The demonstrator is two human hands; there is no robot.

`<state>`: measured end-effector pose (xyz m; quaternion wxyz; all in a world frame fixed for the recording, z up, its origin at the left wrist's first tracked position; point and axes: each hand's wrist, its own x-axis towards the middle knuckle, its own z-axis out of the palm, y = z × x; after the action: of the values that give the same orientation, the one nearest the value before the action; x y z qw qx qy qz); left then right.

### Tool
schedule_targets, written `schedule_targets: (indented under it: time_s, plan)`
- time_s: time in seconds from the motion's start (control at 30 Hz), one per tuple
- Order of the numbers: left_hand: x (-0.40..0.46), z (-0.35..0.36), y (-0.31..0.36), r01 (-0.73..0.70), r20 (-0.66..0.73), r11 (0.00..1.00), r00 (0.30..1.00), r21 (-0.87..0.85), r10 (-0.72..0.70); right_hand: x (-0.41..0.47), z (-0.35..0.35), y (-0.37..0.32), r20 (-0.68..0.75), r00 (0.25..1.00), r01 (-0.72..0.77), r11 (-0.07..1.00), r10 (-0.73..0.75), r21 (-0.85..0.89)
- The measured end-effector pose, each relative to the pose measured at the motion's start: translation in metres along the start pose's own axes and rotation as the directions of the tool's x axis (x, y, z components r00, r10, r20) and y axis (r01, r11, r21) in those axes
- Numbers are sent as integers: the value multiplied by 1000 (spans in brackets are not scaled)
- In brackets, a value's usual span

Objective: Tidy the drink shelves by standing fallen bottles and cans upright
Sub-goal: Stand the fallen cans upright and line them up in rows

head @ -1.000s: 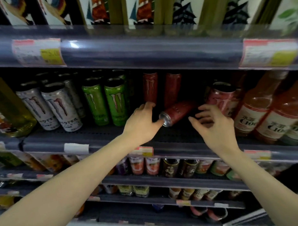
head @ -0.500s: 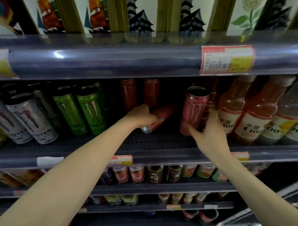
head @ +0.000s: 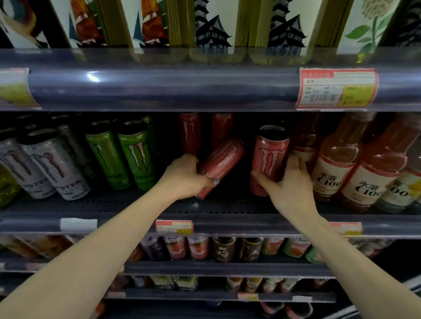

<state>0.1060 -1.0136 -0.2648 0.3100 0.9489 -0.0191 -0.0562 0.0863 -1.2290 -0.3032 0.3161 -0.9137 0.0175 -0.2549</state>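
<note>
On the dark middle shelf (head: 230,206), my left hand (head: 185,177) grips the lower end of a red can (head: 222,160) that leans steeply, its top tilted up to the right. My right hand (head: 290,184) holds a second red can (head: 270,157), which stands upright just right of the first; my thumb is across its front and my fingers wrap behind it. Two more red cans (head: 190,132) stand upright at the back of the shelf behind the tilted one.
Green cans (head: 135,152) and white cans (head: 52,165) stand to the left. Orange drink bottles (head: 336,159) crowd the right. The upper shelf edge (head: 178,89) with price tags hangs close above. Lower shelves hold small cans (head: 222,248).
The left can has risen from lying almost flat to a steep lean in my left hand. The right can now stands upright in my right hand. The view shifted right and closer.
</note>
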Motion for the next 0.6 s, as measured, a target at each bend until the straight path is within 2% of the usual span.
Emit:
schedule_targets:
  time_s: [0.13, 0.27, 0.47, 0.6]
  plan:
    - [-22, 8, -18, -23, -176, 991, 984, -128, 0, 2, 12, -14, 50, 999, 15, 998, -18, 58]
    - [-22, 20, -24, -26, -350, 956, 933, -292, -82, 6, 24, -28, 102, 995, 6, 992, -19, 123]
    - [-8, 28, -18, -46, -450, 925, 882, -378, -140, 14, 38, -43, 125, 992, -6, 987, -14, 159]
    - [1, 32, -15, -62, -489, 926, 861, -374, -140, 18, 46, -48, 125, 992, -13, 980, -12, 201]
